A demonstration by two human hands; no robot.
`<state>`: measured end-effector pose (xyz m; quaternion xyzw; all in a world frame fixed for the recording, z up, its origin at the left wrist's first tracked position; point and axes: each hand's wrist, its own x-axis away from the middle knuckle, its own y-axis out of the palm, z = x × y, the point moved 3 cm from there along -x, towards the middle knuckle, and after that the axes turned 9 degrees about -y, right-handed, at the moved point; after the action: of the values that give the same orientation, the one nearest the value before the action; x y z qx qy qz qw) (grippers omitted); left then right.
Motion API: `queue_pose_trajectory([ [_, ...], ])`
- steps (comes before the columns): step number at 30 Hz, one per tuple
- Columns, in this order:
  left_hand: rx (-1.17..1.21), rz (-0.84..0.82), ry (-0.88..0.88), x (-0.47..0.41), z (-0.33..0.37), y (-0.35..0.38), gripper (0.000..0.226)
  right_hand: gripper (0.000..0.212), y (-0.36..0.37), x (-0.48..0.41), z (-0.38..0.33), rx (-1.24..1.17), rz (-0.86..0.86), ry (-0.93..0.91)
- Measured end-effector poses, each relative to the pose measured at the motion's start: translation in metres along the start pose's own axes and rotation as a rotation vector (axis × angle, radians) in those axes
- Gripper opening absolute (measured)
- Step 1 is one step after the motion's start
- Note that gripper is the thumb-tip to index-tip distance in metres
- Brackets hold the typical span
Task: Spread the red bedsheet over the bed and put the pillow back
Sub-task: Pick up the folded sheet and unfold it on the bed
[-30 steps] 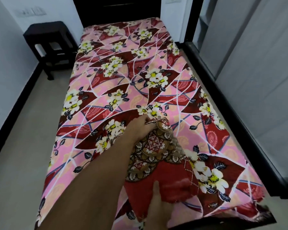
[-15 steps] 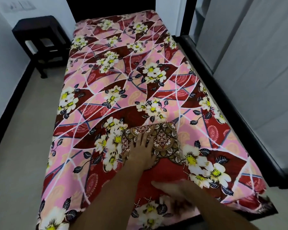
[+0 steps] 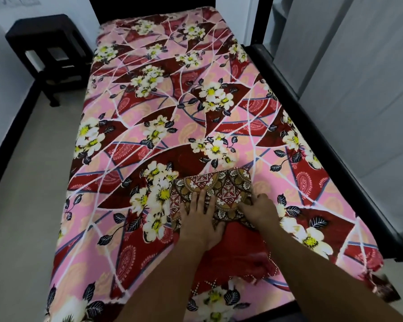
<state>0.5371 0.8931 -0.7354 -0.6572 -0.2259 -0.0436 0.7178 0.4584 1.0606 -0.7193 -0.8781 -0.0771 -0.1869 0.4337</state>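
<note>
Left hand [image 3: 199, 220] is pressing flat, grip apart, on folded sheet [image 3: 221, 187] on bed [image 3: 149, 135]; right hand [image 3: 261, 211] grip is clamping sheet's right edge.

Cloth matt, hard surfaces smooth

The folded red cloth bedsheet with a brown patterned border [image 3: 228, 194] looked soft and matt, as did the pink floral cloth bed cover [image 3: 163, 108]; the black bed frame [image 3: 335, 168] was smooth with a faint sheen, the pale floor [image 3: 28, 205] smooth.
</note>
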Motion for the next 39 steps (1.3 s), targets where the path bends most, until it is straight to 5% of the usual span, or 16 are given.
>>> queue_pose_trajectory([
  [4,0.306,0.175,-0.094,-0.004,0.000,-0.025,0.060,0.057,-0.009,0.005,-0.004,0.125,0.092,-0.029],
  [8,0.683,0.181,-0.219,-0.005,-0.008,-0.052,0.083,0.040,-0.019,0.035,-0.039,0.205,0.140,-0.295],
  [12,1.130,0.016,-0.191,-0.004,-0.021,-0.089,0.073,0.034,-0.019,0.071,-0.099,-0.081,0.067,-0.489],
  [16,1.442,-0.088,-0.277,0.001,-0.079,-0.132,0.082,0.033,-0.007,0.106,-0.172,-0.342,-0.197,-0.485],
  [19,1.367,-0.020,-0.415,0.018,-0.136,-0.163,0.040,0.030,0.017,0.133,-0.211,-0.621,-0.554,-0.398],
  [21,1.232,0.080,-0.612,0.028,-0.178,-0.171,0.036,0.030,0.033,0.145,-0.223,-0.618,-0.669,-0.452],
  [26,0.594,0.346,-1.045,0.056,-0.236,-0.146,0.058,0.024,0.051,0.107,-0.192,-0.297,-0.394,-0.435],
  [29,0.545,0.280,-0.995,0.057,-0.232,-0.105,0.059,0.024,0.039,0.070,-0.144,-0.107,-0.133,-0.260],
  [32,0.531,0.105,-0.908,0.052,-0.224,-0.056,0.069,0.058,0.030,0.042,-0.088,0.080,0.056,0.012],
  [35,0.481,-0.060,-0.841,0.050,-0.225,-0.011,0.083,0.100,0.037,0.022,-0.039,0.138,0.036,0.187],
  [39,0.477,-0.103,-0.805,0.059,-0.225,0.025,0.092,0.119,0.053,0.011,-0.010,0.184,-0.001,0.143],
])
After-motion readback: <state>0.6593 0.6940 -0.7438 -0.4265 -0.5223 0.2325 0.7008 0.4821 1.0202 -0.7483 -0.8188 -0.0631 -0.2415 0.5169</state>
